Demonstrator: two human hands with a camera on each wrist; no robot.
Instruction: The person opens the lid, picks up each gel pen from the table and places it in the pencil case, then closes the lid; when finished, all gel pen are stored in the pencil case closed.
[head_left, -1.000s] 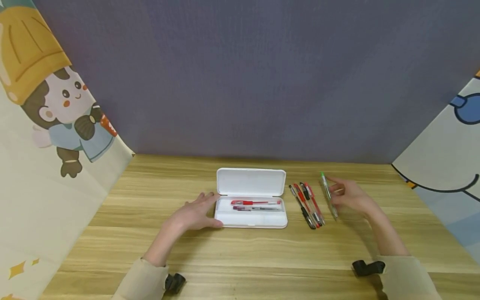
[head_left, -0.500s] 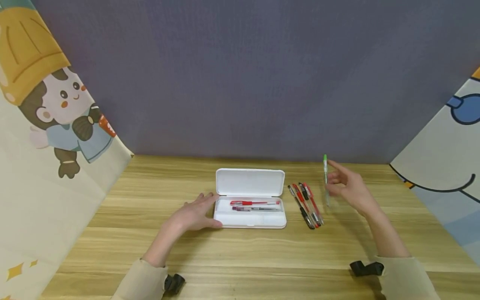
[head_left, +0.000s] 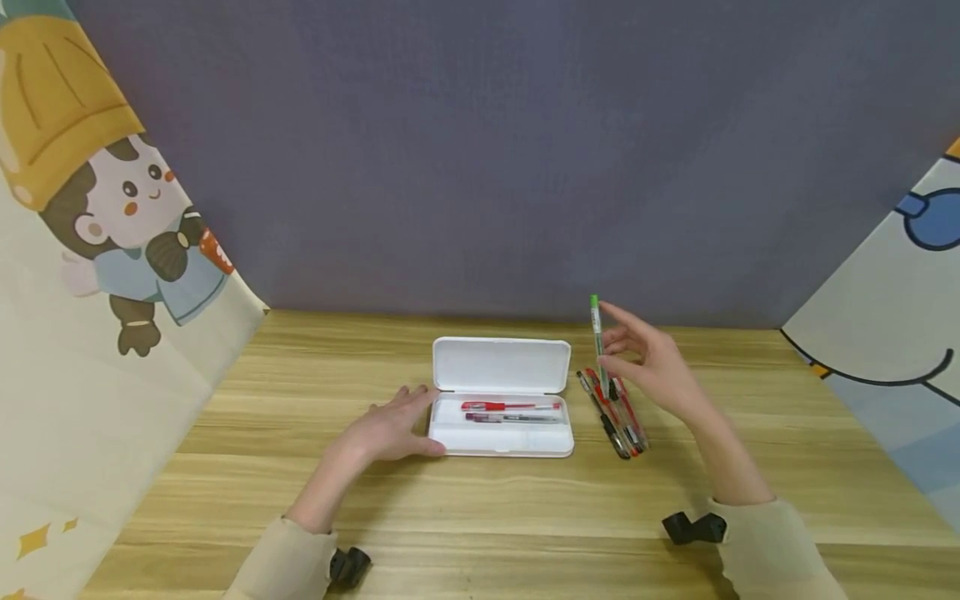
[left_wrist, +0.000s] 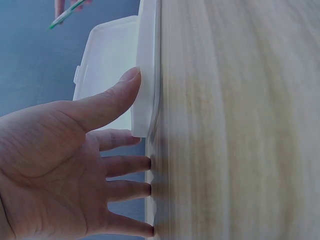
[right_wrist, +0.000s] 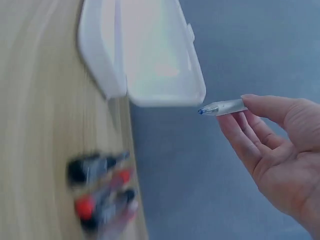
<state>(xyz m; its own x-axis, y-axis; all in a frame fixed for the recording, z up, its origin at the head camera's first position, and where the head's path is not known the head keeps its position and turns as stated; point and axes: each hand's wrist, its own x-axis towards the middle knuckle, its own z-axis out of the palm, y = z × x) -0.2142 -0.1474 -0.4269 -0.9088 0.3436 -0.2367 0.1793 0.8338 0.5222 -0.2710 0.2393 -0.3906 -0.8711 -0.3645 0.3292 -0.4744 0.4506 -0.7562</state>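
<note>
In the head view a white pencil case [head_left: 504, 362] lies on the table with its lid raised. A red pen [head_left: 487, 407] and a dark-capped pen [head_left: 517, 418] lie inside its back compartment. At the case's left end, my left hand [head_left: 386, 427] touches it, thumb on the front wall and fingers spread; the left wrist view shows those fingers [left_wrist: 127, 166] nearly straight. My right hand [head_left: 652, 358] pinches a green-ended pen [head_left: 597, 333] above the loose pens, green end up. In the right wrist view the pen's clear tip [right_wrist: 215, 107] sticks out past the thumb.
Several black and red pens [head_left: 615, 417] lie side by side to the right of the case, blurred in the right wrist view. The wooden table [head_left: 487, 517] ends at a grey-blue backdrop [head_left: 487, 167]. Printed cartoon panels [head_left: 150, 233] stand at both sides.
My right hand has lifted the green-ended pen off the table and carried it left, over the loose pens, turning it more upright. The left hand and case have stayed put.
</note>
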